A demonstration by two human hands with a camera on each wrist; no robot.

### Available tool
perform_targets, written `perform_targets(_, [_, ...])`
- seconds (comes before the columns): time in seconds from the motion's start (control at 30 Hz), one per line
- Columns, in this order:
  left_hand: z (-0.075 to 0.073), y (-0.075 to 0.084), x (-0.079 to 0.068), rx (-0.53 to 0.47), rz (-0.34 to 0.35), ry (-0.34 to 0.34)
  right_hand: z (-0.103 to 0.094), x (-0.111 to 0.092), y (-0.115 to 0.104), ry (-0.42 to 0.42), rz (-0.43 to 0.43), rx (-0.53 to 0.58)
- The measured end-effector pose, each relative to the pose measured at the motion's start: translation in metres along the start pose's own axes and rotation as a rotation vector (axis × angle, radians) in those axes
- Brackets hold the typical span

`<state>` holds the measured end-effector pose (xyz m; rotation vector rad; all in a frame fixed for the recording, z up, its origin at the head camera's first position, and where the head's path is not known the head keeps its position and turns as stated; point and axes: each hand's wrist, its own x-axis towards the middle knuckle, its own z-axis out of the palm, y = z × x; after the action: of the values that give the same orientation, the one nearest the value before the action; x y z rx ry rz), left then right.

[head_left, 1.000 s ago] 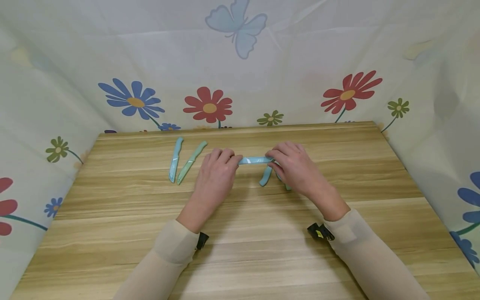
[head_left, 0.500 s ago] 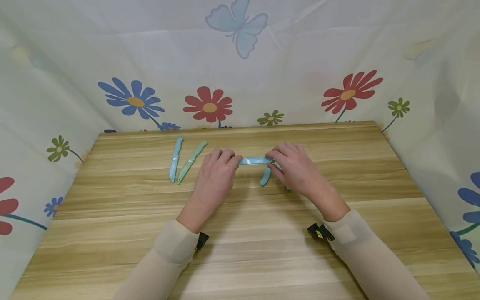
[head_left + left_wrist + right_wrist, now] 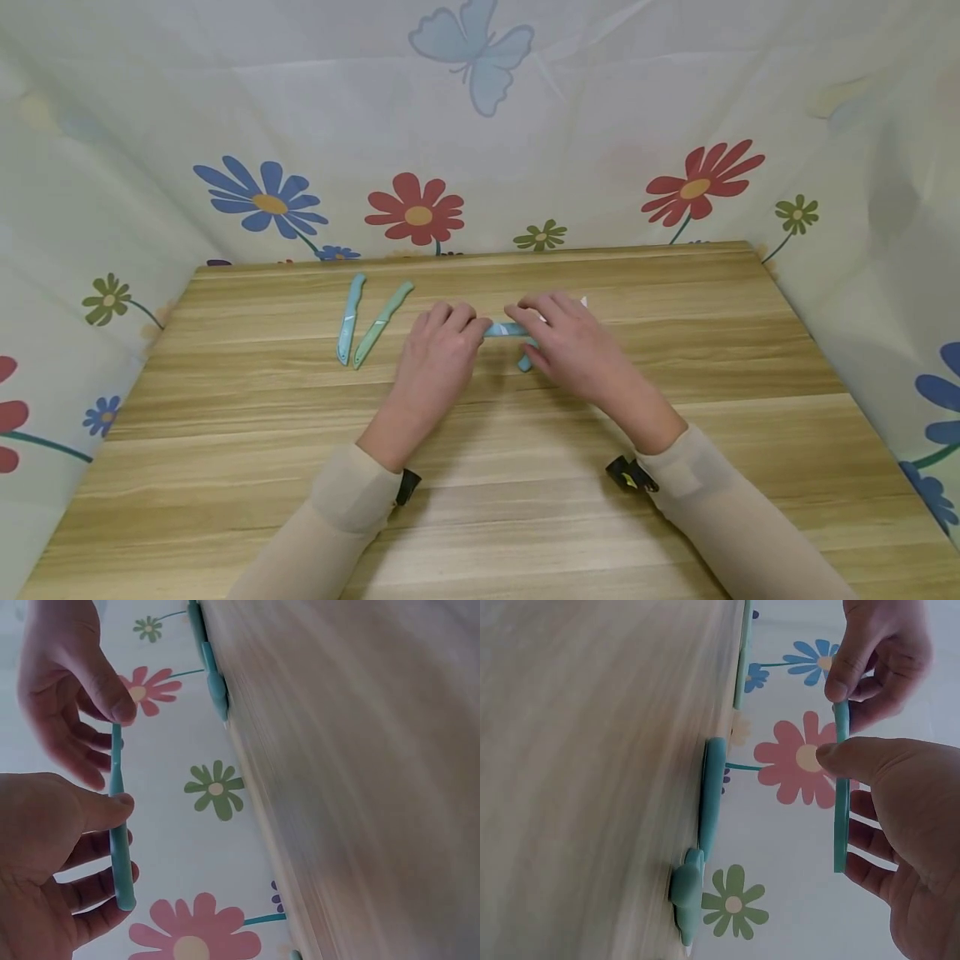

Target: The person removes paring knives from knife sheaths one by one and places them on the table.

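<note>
A blue knife in a sheath [image 3: 504, 330] is held level above the table, between both hands. My left hand [image 3: 442, 350] pinches its handle [image 3: 120, 859], thumb on one side and fingertips on the other. My right hand [image 3: 573, 346] has thumb and fingers on the sheath end [image 3: 841, 825], which it partly hides in the head view. Below the right hand a blue handle [image 3: 525, 363] lies on the table, mostly covered. A lumpy green piece [image 3: 686, 896] beside it shows in the right wrist view. A white pointed bit [image 3: 584, 302] sticks out beyond the right hand.
To the left of the hands a blue knife [image 3: 350, 321] and a green knife [image 3: 383, 325] lie side by side on the wooden table [image 3: 247, 383]. A flower-patterned curtain [image 3: 592, 175] stands behind the table and along both sides.
My right hand has shifted left along the knife, covering more of it and hiding the green piece below. A white pointed bit now shows past that hand. My left hand has barely moved.
</note>
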<state>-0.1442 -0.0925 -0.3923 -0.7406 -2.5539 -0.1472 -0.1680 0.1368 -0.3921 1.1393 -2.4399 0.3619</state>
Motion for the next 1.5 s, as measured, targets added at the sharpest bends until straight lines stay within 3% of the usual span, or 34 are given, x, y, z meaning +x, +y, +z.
perform_targets(1.5, [-0.0031, 0.006, -0.0018, -0.033, -0.021, -0.086, 0.0063, -0.0015, -0.0025, -0.042, 0.019, 0.032])
